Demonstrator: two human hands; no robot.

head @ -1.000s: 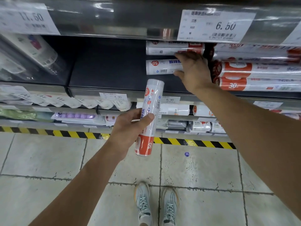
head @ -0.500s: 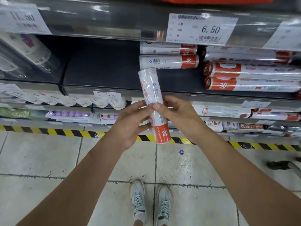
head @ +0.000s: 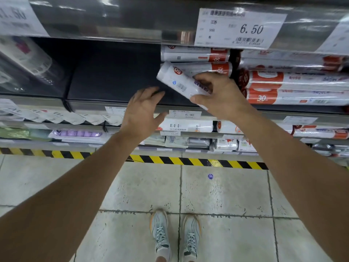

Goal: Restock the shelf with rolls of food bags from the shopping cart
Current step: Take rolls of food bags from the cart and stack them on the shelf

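Tilted roll (head: 181,83) in right hand (head: 221,95)

Both arms are bare from the edge of the picture up to the left hand (head: 141,110) and the right hand (head: 221,95). On the feet are running shoes, and the left shoe (head: 160,235) and the right shoe (head: 191,237) match. They are pale grey-blue, with light laces crossed up the front (the laces have small dark marks). A thin orange rim runs round each toe. It may be the sole, but the view is blurry there.
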